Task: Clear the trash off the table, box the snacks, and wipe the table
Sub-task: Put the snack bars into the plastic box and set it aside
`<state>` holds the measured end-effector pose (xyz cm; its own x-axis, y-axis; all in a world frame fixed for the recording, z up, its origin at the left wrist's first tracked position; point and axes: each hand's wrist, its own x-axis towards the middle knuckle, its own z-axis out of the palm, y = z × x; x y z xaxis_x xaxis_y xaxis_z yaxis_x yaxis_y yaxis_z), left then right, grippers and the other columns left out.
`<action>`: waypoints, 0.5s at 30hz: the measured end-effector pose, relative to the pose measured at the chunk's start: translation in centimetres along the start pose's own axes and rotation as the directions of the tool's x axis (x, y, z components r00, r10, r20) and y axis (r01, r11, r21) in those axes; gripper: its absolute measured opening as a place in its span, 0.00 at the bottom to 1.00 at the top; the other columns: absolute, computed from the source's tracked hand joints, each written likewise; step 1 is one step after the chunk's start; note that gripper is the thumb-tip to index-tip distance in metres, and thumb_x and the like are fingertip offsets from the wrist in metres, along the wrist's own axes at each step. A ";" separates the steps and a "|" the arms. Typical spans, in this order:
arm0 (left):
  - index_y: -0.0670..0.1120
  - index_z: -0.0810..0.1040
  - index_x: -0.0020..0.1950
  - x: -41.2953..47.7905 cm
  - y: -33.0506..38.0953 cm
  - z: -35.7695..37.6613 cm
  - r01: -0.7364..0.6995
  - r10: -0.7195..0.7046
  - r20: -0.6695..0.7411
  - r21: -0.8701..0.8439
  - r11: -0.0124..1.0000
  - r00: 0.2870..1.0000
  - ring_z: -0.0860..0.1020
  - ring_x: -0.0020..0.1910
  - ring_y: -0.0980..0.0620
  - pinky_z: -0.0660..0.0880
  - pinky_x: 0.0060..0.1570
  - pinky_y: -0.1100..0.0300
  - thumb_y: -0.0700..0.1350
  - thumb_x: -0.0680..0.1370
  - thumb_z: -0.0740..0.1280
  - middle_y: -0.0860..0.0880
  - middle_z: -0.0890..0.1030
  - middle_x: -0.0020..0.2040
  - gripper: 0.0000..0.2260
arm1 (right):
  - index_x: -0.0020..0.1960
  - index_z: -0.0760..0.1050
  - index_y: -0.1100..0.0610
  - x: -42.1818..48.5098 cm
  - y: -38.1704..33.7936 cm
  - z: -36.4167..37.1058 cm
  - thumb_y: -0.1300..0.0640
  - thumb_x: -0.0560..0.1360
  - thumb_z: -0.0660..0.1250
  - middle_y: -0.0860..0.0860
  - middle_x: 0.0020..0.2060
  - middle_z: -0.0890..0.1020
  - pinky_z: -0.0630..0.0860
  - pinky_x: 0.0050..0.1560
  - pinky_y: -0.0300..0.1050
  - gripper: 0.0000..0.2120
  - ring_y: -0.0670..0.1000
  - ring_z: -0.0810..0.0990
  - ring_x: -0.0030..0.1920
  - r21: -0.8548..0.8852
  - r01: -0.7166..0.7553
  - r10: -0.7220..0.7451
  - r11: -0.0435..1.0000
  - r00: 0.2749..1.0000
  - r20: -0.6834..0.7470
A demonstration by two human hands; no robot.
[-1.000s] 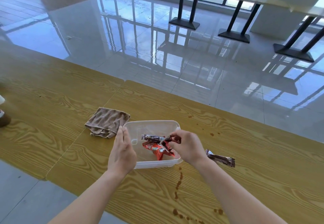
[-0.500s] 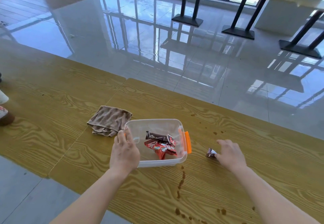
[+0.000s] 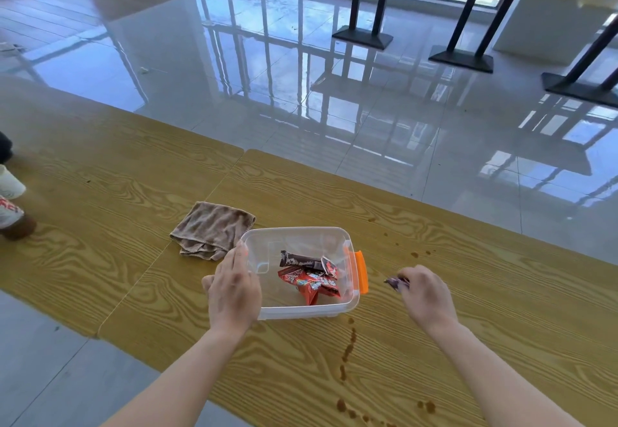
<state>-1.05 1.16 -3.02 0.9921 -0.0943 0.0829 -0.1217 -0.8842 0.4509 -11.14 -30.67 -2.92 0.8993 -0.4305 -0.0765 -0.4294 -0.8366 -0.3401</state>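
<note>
the left hand (image 3: 234, 289) lies flat against the left wall of the clear plastic box (image 3: 301, 309), fingers together, gripping nothing. inside the box lie a dark snack bar (image 3: 301, 261) and red snack packets (image 3: 311, 284). just right of the box's orange latch (image 3: 362, 271), the right hand (image 3: 426, 296) pinches a purple-brown snack wrapper (image 3: 396, 283) above the wooden table (image 3: 501, 309). a brown cloth (image 3: 212, 229) lies beside the box's far left corner, and brown spill drops (image 3: 349, 346) dot the wood.

On the table (image 3: 501, 309), cloth (image 3: 214, 229) left of box (image 3: 301, 311) — snacks (image 3: 311, 276) inside — spill drops (image 3: 347, 349) before it.
</note>
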 end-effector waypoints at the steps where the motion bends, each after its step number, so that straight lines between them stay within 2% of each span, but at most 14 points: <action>1: 0.44 0.67 0.74 0.0 -0.2 0.1 0.013 -0.014 -0.019 -0.033 0.999 1.000 0.73 0.64 0.46 0.65 0.52 0.49 0.38 0.78 0.56 0.46 0.74 0.70 0.23 | 0.49 0.82 0.57 0.0 -1.0 -0.7 0.60 0.77 0.68 0.52 0.42 0.80 0.68 0.36 0.45 0.04 0.53 0.76 0.39 0.024 0.035 -0.034 0.999 0.998 -0.056; 4: 0.48 0.70 0.72 0.1 -0.4 0.3 0.086 -0.096 -0.049 -0.174 0.981 0.994 0.70 0.65 0.45 0.65 0.59 0.46 0.46 0.80 0.51 0.48 0.78 0.66 0.21 | 0.47 0.83 0.55 -0.1 -3.8 -3.2 0.62 0.74 0.72 0.49 0.39 0.81 0.68 0.34 0.42 0.04 0.50 0.77 0.37 0.096 0.100 -0.080 0.990 0.977 -0.195; 7: 0.48 0.71 0.73 0.7 -0.3 0.0 0.149 -0.174 -0.054 -0.305 0.941 0.983 0.68 0.68 0.45 0.62 0.63 0.48 0.52 0.81 0.51 0.49 0.77 0.66 0.23 | 0.48 0.84 0.52 -0.2 -7.1 -5.0 0.61 0.73 0.73 0.44 0.41 0.82 0.72 0.40 0.39 0.06 0.46 0.79 0.41 0.320 0.154 -0.081 0.935 0.970 -0.231; 9: 0.46 0.71 0.72 0.9 -0.6 -0.4 0.136 -0.182 -0.083 -0.392 0.910 0.980 0.68 0.69 0.45 0.62 0.66 0.48 0.50 0.82 0.56 0.48 0.75 0.69 0.20 | 0.49 0.84 0.50 -0.4 -9.6 -4.8 0.61 0.72 0.74 0.43 0.42 0.83 0.75 0.44 0.41 0.08 0.45 0.80 0.43 0.377 0.229 -0.172 0.897 0.969 -0.179; 11: 0.45 0.72 0.71 0.6 -1.9 -1.0 0.112 -0.180 -0.127 -0.421 0.900 0.975 0.69 0.69 0.46 0.63 0.68 0.48 0.49 0.81 0.58 0.47 0.75 0.69 0.19 | 0.49 0.84 0.50 -0.5 -11.9 -3.5 0.62 0.72 0.73 0.43 0.43 0.83 0.76 0.46 0.43 0.10 0.45 0.80 0.44 0.363 0.298 -0.288 0.883 0.954 -0.084; 13: 0.45 0.72 0.71 0.1 -4.3 -1.2 0.120 -0.184 -0.153 -0.353 0.928 0.971 0.70 0.68 0.46 0.65 0.67 0.47 0.46 0.82 0.58 0.46 0.75 0.68 0.18 | 0.51 0.84 0.50 -0.3 -13.7 -1.8 0.62 0.72 0.70 0.44 0.45 0.84 0.73 0.49 0.40 0.11 0.46 0.78 0.45 0.320 0.329 -0.358 0.889 0.933 0.036; 15: 0.45 0.70 0.72 -0.4 -7.4 -0.8 0.158 -0.178 -0.106 -0.173 0.972 0.978 0.70 0.68 0.43 0.67 0.65 0.45 0.46 0.82 0.59 0.42 0.74 0.69 0.18 | 0.53 0.84 0.50 0.1 -15.2 -0.1 0.62 0.73 0.69 0.46 0.48 0.84 0.68 0.53 0.35 0.12 0.47 0.78 0.49 0.283 0.345 -0.390 0.895 0.913 0.119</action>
<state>-0.52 8.10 -5.70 0.9889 0.1139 0.0953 0.0333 -0.7956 0.6049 -4.54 -18.02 2.37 0.9984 -0.0264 -0.0491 -0.0505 -0.8017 -0.5956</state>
